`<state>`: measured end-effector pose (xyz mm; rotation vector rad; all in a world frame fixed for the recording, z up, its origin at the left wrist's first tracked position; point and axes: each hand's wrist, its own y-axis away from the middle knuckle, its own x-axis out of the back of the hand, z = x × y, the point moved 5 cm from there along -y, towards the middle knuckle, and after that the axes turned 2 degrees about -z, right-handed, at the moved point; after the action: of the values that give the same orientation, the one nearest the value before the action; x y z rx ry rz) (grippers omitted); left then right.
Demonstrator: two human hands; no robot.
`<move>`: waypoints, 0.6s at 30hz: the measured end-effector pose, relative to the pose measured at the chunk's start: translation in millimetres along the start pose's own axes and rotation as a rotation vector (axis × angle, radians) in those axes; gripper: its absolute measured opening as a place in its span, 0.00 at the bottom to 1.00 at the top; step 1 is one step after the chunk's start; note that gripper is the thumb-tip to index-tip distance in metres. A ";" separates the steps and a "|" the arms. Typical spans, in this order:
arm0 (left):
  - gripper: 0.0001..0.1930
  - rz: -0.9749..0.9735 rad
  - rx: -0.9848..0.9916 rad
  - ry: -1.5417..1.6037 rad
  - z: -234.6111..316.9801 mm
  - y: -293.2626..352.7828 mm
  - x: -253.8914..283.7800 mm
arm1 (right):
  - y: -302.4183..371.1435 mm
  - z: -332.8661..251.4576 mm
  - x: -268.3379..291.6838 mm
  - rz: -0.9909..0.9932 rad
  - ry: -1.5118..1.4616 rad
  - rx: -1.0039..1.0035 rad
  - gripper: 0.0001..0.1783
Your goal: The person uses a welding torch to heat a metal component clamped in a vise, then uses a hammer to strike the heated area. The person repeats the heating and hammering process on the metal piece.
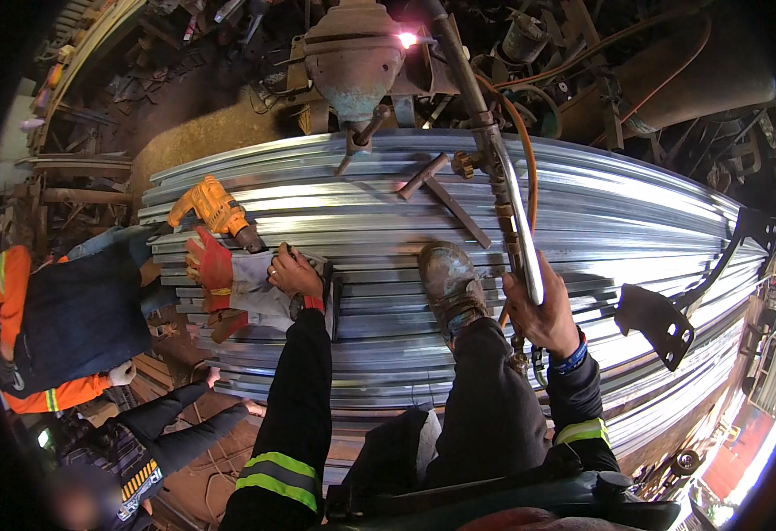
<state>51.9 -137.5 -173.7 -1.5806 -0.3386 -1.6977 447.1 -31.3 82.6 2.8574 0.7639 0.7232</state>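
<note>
"Where's the cutting torch (pixel 489 142)?"

"Clamped in the right hand (pixel 547 310), above the stacked metal profiles (pixel 370 203), its head near a bright glow (pixel 407 40) beside the rusty housing (pixel 353 71)."

"And the left hand (pixel 296 273)?"

"Well apart from the right, over the grey cuff (pixel 251 290) of the red work glove (pixel 216 263); whether it grips anything, I cannot tell."

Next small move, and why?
I'd probably steady the torch with the right hand before shifting its tip: there's a bright glow beside the vise, and the left hand is away by the glove, so only one hand grips the torch.
</note>
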 end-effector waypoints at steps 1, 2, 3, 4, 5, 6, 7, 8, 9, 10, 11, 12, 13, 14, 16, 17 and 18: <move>0.16 -0.001 0.004 -0.003 -0.9 -0.2 0.1 | -0.2 0.6 -0.5 -0.005 -0.013 -0.015 0.27; 0.16 0.001 0.005 -0.003 -1.6 -0.3 0.5 | -0.4 0.7 -0.9 -0.010 -0.026 -0.031 0.27; 0.16 0.001 0.006 -0.001 -0.5 -0.2 1.2 | -0.6 0.9 -0.8 -0.014 -0.037 -0.047 0.27; 0.16 0.001 0.007 0.001 0.6 -0.2 1.8 | -0.7 0.2 -0.5 -0.014 -0.039 -0.048 0.26; 0.16 0.031 -0.004 -0.014 2.7 -0.3 3.6 | -1.0 -0.7 -0.2 -0.013 -0.041 -0.049 0.26; 0.15 0.062 -0.014 -0.029 3.5 -0.3 4.3 | -1.4 -1.4 -0.1 -0.014 -0.044 -0.048 0.26; 0.15 0.093 -0.024 -0.044 4.1 -0.3 5.2 | -1.9 -1.8 -0.3 -0.014 -0.042 -0.049 0.26; 0.15 0.098 -0.022 -0.046 3.5 -0.6 5.2 | -2.4 -2.0 -0.6 -0.015 -0.039 -0.050 0.26; 0.15 0.101 -0.021 -0.046 3.0 -0.5 4.5 | -2.7 -2.0 -0.7 -0.014 -0.037 -0.052 0.26; 0.15 0.105 -0.020 -0.046 2.5 -0.4 3.7 | -3.2 -1.8 -0.8 -0.010 -0.033 -0.036 0.26; 0.15 0.113 -0.023 -0.042 2.4 -0.4 3.2 | -3.6 -0.9 -1.1 -0.006 -0.029 -0.020 0.26; 0.15 0.123 -0.026 -0.039 2.1 -0.4 3.0 | -3.9 -0.9 -1.1 -0.005 -0.030 -0.016 0.26; 0.16 0.133 -0.029 -0.036 1.8 -0.3 2.9 | -4.2 -0.9 -1.1 -0.003 -0.032 -0.012 0.26; 0.16 0.139 -0.030 -0.033 1.5 -0.2 2.7 | -4.3 -1.8 -1.1 -0.004 -0.039 -0.021 0.26; 0.16 0.149 -0.031 -0.026 1.9 0.3 2.7 | -4.7 -2.4 -1.1 -0.005 -0.052 -0.027 0.26; 0.15 0.112 -0.023 -0.023 0.9 0.2 1.2 | -5.1 -2.7 -1.1 -0.006 -0.058 -0.023 0.26; 0.15 0.075 -0.016 -0.018 -0.5 0.1 -0.1 | -5.1 -2.9 -0.9 -0.006 -0.065 -0.019 0.26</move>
<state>51.7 -137.8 -174.0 -1.6011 -0.2726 -1.6338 442.7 -27.4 83.7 2.8450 0.7517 0.6303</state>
